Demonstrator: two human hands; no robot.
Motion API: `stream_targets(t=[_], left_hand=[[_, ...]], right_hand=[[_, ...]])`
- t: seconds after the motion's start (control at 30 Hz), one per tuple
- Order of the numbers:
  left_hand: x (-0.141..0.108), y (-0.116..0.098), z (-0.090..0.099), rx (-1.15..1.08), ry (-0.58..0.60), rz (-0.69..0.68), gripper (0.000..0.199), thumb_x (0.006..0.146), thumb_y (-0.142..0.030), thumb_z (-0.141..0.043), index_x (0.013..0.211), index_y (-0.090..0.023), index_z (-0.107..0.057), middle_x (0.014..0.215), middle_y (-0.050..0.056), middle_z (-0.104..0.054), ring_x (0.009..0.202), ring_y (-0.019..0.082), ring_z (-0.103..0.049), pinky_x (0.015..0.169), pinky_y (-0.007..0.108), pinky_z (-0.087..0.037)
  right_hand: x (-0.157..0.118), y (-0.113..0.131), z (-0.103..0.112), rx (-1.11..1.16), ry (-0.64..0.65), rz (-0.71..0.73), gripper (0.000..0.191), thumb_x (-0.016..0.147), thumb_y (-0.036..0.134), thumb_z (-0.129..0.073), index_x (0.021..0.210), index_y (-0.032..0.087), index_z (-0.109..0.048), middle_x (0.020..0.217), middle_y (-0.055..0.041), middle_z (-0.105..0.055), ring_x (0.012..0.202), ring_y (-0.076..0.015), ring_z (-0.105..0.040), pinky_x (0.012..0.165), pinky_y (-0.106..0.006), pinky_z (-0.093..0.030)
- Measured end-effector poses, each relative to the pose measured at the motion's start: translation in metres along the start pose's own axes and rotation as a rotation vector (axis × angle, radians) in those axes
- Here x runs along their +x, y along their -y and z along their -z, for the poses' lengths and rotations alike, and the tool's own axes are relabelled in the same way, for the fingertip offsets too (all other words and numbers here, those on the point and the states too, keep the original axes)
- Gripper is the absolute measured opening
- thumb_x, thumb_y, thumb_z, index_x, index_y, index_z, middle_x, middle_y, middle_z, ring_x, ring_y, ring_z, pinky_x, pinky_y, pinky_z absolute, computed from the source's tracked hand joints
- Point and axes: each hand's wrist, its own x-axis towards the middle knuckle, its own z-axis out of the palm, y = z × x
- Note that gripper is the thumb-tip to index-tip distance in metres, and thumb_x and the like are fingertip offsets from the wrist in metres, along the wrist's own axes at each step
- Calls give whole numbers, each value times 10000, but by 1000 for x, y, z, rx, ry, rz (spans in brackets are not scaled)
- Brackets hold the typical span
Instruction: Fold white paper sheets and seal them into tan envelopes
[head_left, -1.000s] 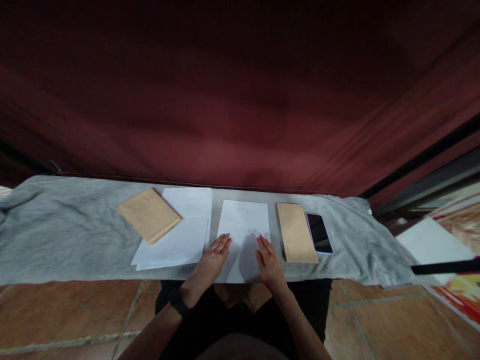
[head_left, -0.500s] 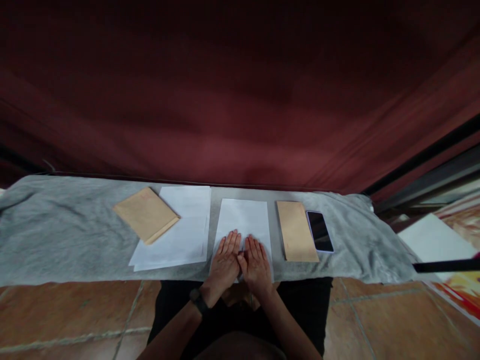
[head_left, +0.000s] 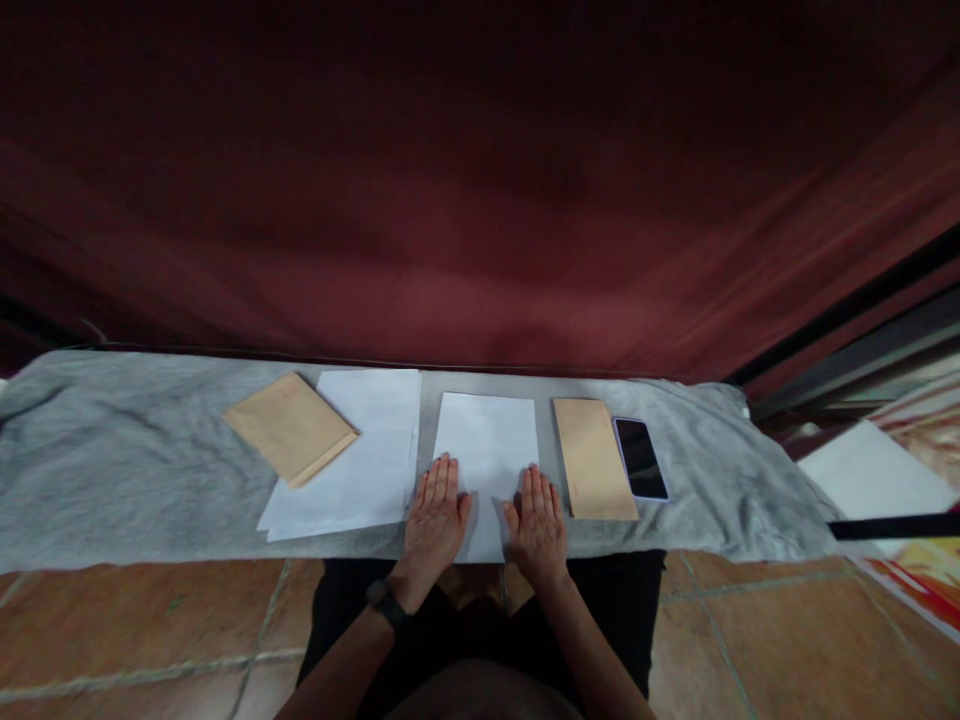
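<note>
A white sheet of paper (head_left: 487,435) lies lengthwise in front of me on a grey cloth. My left hand (head_left: 435,515) rests flat across its left edge, thumb stuck out toward the middle. On the right edge my right hand (head_left: 538,520) lies flat in the same way, fingers stretched forward. Neither hand grips anything. To the left, a brown envelope (head_left: 291,425) lies askew on several white sheets (head_left: 352,495). Just right of my right hand is another brown envelope (head_left: 596,460).
The grey cloth (head_left: 127,460) covers a long narrow table. A phone (head_left: 641,460) with a dark screen lies beside the right envelope. Behind the table hangs a dark red curtain (head_left: 465,250). Dark bars and a printed sheet (head_left: 922,580) are at the far right.
My hands have slid apart from the middle of the sheet to its two side edges. The envelopes, the other sheets and the phone have stayed in place.
</note>
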Motion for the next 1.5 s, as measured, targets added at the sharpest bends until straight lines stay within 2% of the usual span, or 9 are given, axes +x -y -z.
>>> stream_targets(t=[0.27, 0.47, 0.63, 0.77, 0.87, 1.0, 1.23, 1.37, 1.5], left_hand=[[-3, 0, -3, 2, -64, 103, 620, 995, -272, -363, 1566, -37, -296, 1581, 224, -375, 1501, 333, -307, 1215, 554, -283], [10, -5, 3, -42, -98, 90, 626, 1001, -260, -364, 1584, -60, -255, 1581, 212, -382, 1515, 337, -269, 1220, 596, -250], [39, -21, -6, -89, -5, -39, 602, 1005, -230, -326, 1576, -49, -260, 1614, 199, -332, 1529, 303, -238, 1226, 539, -273], [63, -25, -23, -95, 62, -147, 616, 980, -154, -301, 1586, -64, -232, 1621, 192, -324, 1537, 279, -214, 1233, 522, -253], [74, -21, -35, -80, 88, -169, 643, 965, -133, -305, 1599, -93, -205, 1625, 181, -320, 1537, 273, -218, 1236, 535, -231], [79, -13, -39, -60, 55, -113, 635, 973, -149, -300, 1594, -62, -197, 1625, 194, -310, 1541, 268, -203, 1244, 528, -208], [87, 2, -30, -38, -3, 13, 611, 1021, -298, -318, 1571, -39, -267, 1618, 206, -312, 1535, 293, -220, 1243, 526, -219], [90, 9, -27, -45, -4, 90, 618, 1013, -301, -338, 1556, -10, -290, 1622, 219, -285, 1533, 309, -225, 1249, 527, -204], [90, 11, -29, -39, -74, 140, 625, 1012, -296, -339, 1565, -14, -268, 1610, 230, -307, 1525, 326, -243, 1237, 562, -216]], right_hand=[[-2, -4, -2, 23, -16, -47, 627, 1065, 403, -334, 1593, 76, -242, 1607, -214, -334, 1480, -339, -345, 1190, -533, -328], [1, -4, -5, 80, -54, -37, 625, 1061, 344, -337, 1611, 96, -171, 1616, -215, -315, 1487, -346, -330, 1177, -570, -339], [37, 5, -6, 100, 47, -1, 605, 1062, 314, -315, 1612, 115, -162, 1634, -166, -300, 1515, -282, -282, 1203, -535, -315], [71, 14, -13, 96, 112, 85, 548, 1067, 293, -290, 1582, 105, -279, 1623, -145, -336, 1524, -250, -262, 1223, -509, -286], [84, 15, -22, 80, 133, 112, 522, 1066, 274, -296, 1565, 125, -334, 1598, -142, -389, 1511, -239, -296, 1229, -502, -274], [88, 11, -30, 58, 109, 108, 538, 1073, 338, -306, 1555, 103, -353, 1590, -160, -394, 1501, -258, -316, 1226, -504, -272], [91, -2, -33, 25, 5, 35, 580, 1080, 390, -272, 1556, 65, -336, 1585, -204, -382, 1474, -286, -360, 1197, -507, -296], [93, -10, -35, 24, -22, -17, 605, 1078, 412, -279, 1559, 49, -320, 1588, -228, -362, 1479, -309, -346, 1188, -526, -304], [92, -14, -36, 9, -47, -56, 616, 1078, 414, -271, 1566, 40, -304, 1589, -233, -358, 1480, -333, -339, 1180, -527, -314]])
